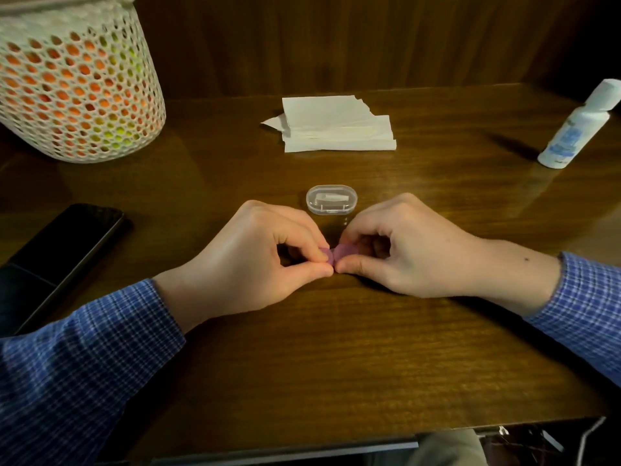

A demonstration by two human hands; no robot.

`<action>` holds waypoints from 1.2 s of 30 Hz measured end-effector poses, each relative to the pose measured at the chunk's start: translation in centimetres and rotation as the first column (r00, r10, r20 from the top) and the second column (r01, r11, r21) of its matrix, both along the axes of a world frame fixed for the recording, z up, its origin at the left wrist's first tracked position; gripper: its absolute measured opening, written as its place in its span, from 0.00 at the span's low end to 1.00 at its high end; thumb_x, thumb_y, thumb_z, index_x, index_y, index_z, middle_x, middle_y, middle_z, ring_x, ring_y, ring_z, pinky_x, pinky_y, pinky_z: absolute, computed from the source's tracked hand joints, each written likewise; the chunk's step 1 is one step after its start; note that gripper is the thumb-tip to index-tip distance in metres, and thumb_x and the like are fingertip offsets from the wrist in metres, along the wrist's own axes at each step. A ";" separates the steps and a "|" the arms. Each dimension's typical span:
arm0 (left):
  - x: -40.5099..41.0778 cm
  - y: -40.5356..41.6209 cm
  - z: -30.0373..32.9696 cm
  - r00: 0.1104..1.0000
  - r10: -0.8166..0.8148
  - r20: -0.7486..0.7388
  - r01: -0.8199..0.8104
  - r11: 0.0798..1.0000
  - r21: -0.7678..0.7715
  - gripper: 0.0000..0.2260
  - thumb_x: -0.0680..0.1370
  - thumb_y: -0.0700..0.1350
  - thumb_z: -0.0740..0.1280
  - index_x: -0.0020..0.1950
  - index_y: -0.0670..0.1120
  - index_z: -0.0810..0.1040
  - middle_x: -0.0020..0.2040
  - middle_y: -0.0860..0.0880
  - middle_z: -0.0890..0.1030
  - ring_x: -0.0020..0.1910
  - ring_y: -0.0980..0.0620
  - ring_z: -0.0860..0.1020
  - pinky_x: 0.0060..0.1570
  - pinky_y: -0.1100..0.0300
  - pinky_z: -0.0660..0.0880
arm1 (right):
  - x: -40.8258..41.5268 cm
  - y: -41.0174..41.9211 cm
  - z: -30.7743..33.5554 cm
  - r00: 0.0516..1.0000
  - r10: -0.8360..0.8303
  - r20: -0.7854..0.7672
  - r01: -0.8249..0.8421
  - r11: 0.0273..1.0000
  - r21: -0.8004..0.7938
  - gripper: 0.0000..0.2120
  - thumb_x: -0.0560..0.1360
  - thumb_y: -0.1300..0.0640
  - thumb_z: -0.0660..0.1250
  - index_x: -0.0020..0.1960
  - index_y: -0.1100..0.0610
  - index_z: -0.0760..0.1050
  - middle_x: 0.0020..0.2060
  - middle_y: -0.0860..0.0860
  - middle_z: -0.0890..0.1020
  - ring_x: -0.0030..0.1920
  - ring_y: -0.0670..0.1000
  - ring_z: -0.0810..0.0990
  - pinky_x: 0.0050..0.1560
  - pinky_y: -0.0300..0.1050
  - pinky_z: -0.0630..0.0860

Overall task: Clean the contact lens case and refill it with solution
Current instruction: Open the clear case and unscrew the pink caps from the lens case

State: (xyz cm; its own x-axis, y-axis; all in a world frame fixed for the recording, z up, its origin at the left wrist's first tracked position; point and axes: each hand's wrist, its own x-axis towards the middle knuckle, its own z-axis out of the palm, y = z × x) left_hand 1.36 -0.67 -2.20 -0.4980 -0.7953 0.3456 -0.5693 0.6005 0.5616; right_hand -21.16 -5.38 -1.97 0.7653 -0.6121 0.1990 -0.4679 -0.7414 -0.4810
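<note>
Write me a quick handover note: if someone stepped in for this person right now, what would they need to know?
Left hand and right hand: both pinch the purple lens case, low over the table; whether its caps are on is hidden.
Tissues lie at the back, looking unused. Solution bottle stands far right, capped. A clear box sits shut just behind the hands.
Done: nothing visible yet.
Left: open, clean, wipe and refill the case.

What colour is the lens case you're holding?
Pinkish purple. The lens case shows between the fingertips of the left hand and right hand in the head view.
</note>
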 end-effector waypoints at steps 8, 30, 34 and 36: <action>0.1 -0.2 -0.3 1.000 -0.019 0.018 0.019 1.000 -0.015 0.04 0.74 0.45 0.77 0.45 0.45 0.89 0.49 0.52 0.86 0.48 0.58 0.85 0.45 0.60 0.82 | -0.4 -1.1 -0.2 0.993 0.114 0.040 -0.115 0.993 0.011 0.12 0.76 0.48 0.74 0.45 0.58 0.85 0.35 0.46 0.82 0.35 0.45 0.80 0.35 0.33 0.72; 0.0 0.7 -0.6 0.996 0.031 0.088 -0.019 0.991 -0.135 0.06 0.76 0.44 0.76 0.52 0.47 0.88 0.52 0.52 0.86 0.53 0.60 0.83 0.53 0.62 0.80 | -0.4 -2.0 -0.3 0.993 0.105 -0.048 -0.103 0.994 0.032 0.09 0.75 0.44 0.73 0.48 0.49 0.83 0.37 0.44 0.83 0.38 0.43 0.81 0.35 0.33 0.74; -0.1 1.3 -0.4 0.990 0.098 0.101 -0.083 0.987 -0.138 0.08 0.76 0.44 0.75 0.55 0.49 0.87 0.53 0.55 0.86 0.54 0.62 0.82 0.55 0.63 0.80 | -0.2 -1.1 0.1 0.989 -0.005 -0.145 -0.011 0.994 -0.110 0.16 0.74 0.31 0.66 0.44 0.44 0.77 0.33 0.42 0.80 0.33 0.42 0.79 0.30 0.37 0.75; -0.1 1.4 -0.3 0.989 0.112 0.095 -0.102 0.989 -0.110 0.09 0.76 0.44 0.75 0.55 0.49 0.87 0.52 0.56 0.86 0.53 0.61 0.82 0.53 0.63 0.81 | 0.1 -0.6 0.1 0.977 -0.031 -0.210 -0.020 0.972 -0.235 0.23 0.76 0.27 0.58 0.40 0.45 0.73 0.30 0.43 0.78 0.29 0.43 0.76 0.28 0.41 0.75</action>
State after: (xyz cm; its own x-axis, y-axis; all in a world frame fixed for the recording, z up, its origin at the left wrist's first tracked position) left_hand 1.24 0.75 -2.50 -0.4482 -0.8082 0.3821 -0.6838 0.5853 0.4358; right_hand -21.09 -5.98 -1.91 0.8021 -0.5717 0.1725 -0.5440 -0.8187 -0.1840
